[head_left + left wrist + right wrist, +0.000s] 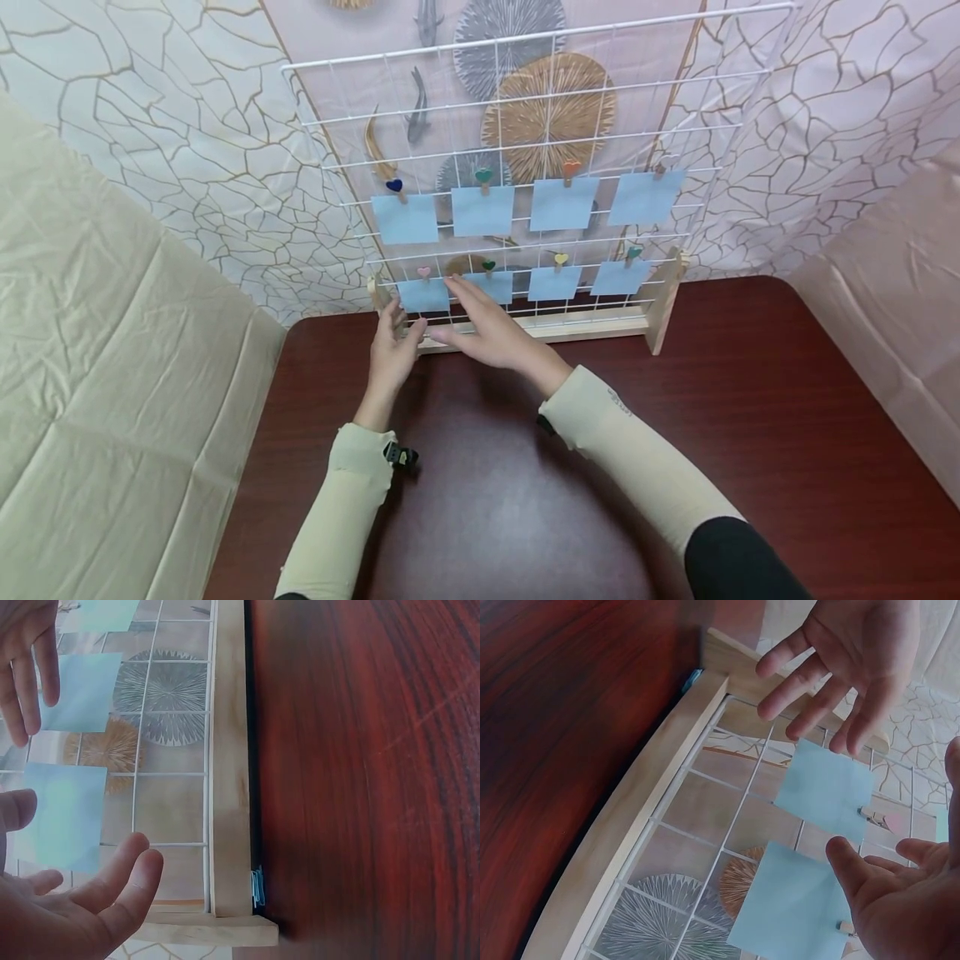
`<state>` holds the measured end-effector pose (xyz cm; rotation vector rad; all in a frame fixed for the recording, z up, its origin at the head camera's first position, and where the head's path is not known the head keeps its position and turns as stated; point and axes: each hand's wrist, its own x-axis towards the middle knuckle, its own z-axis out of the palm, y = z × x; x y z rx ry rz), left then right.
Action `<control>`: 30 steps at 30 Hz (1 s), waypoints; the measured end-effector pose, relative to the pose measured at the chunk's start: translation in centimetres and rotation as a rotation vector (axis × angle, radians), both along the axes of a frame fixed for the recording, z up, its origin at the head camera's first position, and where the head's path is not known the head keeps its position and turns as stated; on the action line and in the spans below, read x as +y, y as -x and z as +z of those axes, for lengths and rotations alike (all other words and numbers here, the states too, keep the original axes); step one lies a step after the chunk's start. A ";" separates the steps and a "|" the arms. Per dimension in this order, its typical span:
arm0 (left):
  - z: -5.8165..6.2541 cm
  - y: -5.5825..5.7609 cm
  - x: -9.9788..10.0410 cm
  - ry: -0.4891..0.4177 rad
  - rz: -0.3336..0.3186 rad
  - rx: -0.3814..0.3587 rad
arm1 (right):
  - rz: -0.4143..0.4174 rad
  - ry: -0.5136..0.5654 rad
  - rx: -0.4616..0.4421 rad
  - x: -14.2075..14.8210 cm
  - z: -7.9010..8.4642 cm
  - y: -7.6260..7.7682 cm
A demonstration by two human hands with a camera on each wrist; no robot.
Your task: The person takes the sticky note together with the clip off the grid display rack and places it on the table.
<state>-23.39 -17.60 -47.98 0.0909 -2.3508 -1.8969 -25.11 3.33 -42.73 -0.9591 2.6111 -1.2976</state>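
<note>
A white wire grid (pixel 540 35) on a wooden stand holds two rows of light blue cards, each clipped by a small heart-topped clothespin. My left hand (pixel 393 350) is beside the lower-left card (pixel 423 297), its fingers loosely bent and apart. That card's clip carries a pink heart (pixel 424 272). My right hand (pixel 495 333) reaches across in front of the second lower card (pixel 497 287) and partly hides it. Both wrist views show spread fingers with nothing held. In the right wrist view, the left hand (pixel 855 656) hovers near a card's edge (pixel 825 784).
The stand's wooden base bar (pixel 570 327) lies along the back of a dark red-brown table (pixel 787 433). Small blue pieces (pixel 258 888) sit beside the base in the left wrist view. Patterned cloth (pixel 150 108) hangs behind, and beige cloth (pixel 97 400) borders the left side.
</note>
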 end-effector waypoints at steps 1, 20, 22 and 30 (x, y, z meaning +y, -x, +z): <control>0.1 0.0 0.0 0.007 0.005 0.004 | -0.001 0.004 -0.009 -0.1 0.1 0.0; 1.3 0.9 0.6 0.044 0.064 0.040 | 0.012 0.064 0.014 -1.7 0.6 1.1; 1.4 0.9 0.6 0.036 0.067 0.035 | 0.011 0.067 0.023 -1.8 0.6 1.2; 1.1 0.6 0.9 0.100 0.088 0.077 | -0.006 0.096 0.023 -2.2 0.8 1.8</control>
